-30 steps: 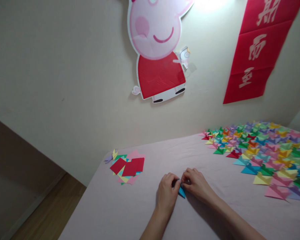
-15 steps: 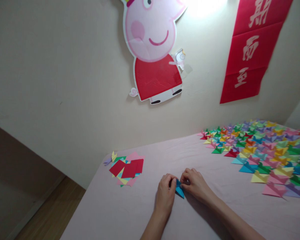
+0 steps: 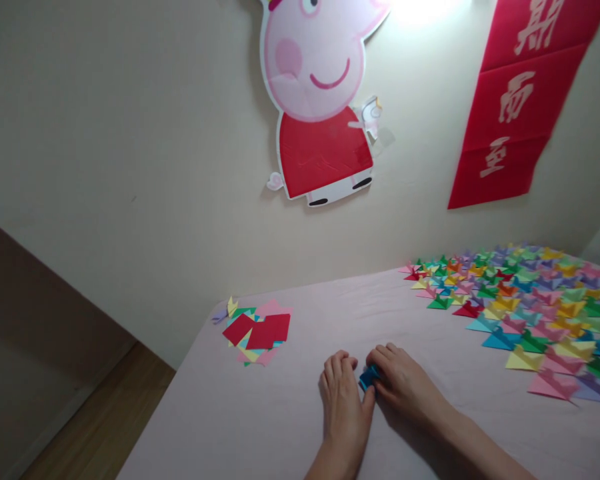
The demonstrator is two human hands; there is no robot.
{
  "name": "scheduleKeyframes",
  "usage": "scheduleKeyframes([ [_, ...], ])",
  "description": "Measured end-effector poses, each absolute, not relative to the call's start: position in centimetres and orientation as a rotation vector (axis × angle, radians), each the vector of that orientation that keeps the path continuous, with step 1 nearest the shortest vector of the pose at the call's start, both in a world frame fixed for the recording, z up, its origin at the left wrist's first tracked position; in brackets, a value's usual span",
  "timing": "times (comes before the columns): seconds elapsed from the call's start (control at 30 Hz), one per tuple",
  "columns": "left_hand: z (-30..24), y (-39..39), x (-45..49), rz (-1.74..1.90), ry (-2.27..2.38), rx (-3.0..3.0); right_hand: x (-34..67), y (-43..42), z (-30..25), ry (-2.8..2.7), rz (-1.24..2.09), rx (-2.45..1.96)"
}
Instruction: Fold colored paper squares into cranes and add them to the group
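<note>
Blue paper [image 3: 367, 378], partly hidden by the grasping right hand [image 3: 406, 381], grip of the left hand [image 3: 341, 399] unclear.

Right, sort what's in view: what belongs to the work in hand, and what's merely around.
Belongs:
blue paper, in the right hand
left hand, close by
probably the loose paper sheets and folded paper rows

Merely around, apparently:
pig cutout
red banner

And there was the pig cutout [image 3: 325, 150], red-dressed and smiling, up on the pale wall [image 3: 180, 167]! A translucent patch [image 3: 386, 140] clung just beside its right edge; well right of it hung a red banner [image 3: 510, 137], pale characters running down. White glow [image 3: 423, 9] blazed upper right of the cutout; far below-left, wood-look floor [image 3: 110, 413].
</note>
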State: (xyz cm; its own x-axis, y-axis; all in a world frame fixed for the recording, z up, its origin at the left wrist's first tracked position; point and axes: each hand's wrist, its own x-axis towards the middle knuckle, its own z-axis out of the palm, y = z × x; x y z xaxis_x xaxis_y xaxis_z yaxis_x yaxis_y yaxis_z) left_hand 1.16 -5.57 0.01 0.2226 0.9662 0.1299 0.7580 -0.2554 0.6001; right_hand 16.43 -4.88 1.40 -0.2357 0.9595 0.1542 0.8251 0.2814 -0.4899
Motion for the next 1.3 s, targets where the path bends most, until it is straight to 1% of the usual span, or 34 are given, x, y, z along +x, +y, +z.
scheduleKeyframes([
  [0.17, 0.0, -5.5, 1.0, 0.713, 1.584, 2.079, 16.6, -3.3, 1.0, -2.224, 0.620, -1.396],
  [0.3, -0.1, -5.5, 1.1, 0.718, 1.591, 2.068, 17.0, -2.7, 0.8, -2.152, 0.803, -1.255],
  [0.43, 0.0, -5.4, 1.1, 0.701, 1.588, 2.069, 17.3, -3.1, 1.6, -2.081, 0.877, -1.234],
  [0.6, -0.1, -5.9, 0.8, 0.659, 1.612, 2.161, 17.1, -3.3, 2.5, -2.090, 0.913, -1.306],
  [0.77, -2.3, -8.4, 0.5, 0.519, 1.578, 2.365, 17.3, -3.0, 1.2, -2.045, 0.908, -1.316],
  [0.9, -3.9, -9.8, 0.5, 0.450, 1.475, 2.408, 17.4, -3.0, 0.4, -2.025, 0.900, -1.321],
  [1.07, -3.8, -9.7, 0.4, 0.407, 1.409, 2.410, 17.3, -3.2, 0.7, -1.977, 0.900, -1.323],
  [1.3, -4.1, -9.8, 0.6, 0.407, 1.417, 2.408, 17.3, -3.1, 0.1, -1.908, 0.782, -1.350],
])
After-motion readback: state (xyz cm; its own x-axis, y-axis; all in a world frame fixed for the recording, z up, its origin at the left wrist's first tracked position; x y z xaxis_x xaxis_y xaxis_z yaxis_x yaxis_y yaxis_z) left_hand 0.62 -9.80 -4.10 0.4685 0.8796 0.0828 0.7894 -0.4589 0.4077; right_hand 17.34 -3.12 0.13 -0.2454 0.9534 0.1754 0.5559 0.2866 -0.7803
